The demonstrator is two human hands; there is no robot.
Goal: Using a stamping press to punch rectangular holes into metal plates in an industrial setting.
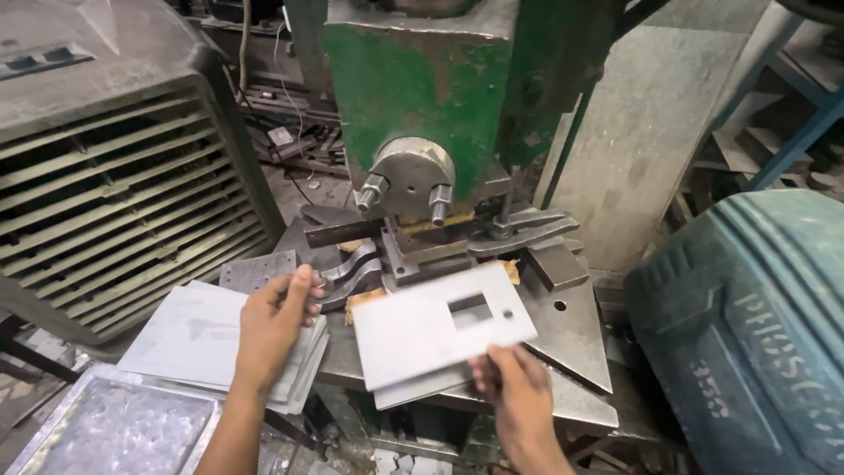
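Note:
My right hand (519, 391) grips the near edge of a flat grey metal plate (422, 330) with a rectangular cut-out and a small round hole. The plate lies on the bed of a green press machine (422, 88), just in front of its die block (431, 246). A second sheet shows under the plate's near edge. My left hand (272, 325) rests on a stack of plain grey metal sheets (198, 339) to the left of the press; its thumb hooks over the stack's right edge and the fingers curl around it.
A large grey louvred cooler (114, 176) stands at the left. A teal ribbed metal housing (747, 334) fills the right side. A textured metal sheet (114, 427) lies at the bottom left. Metal scraps lie behind the press, and a blue frame (791, 132) stands at the far right.

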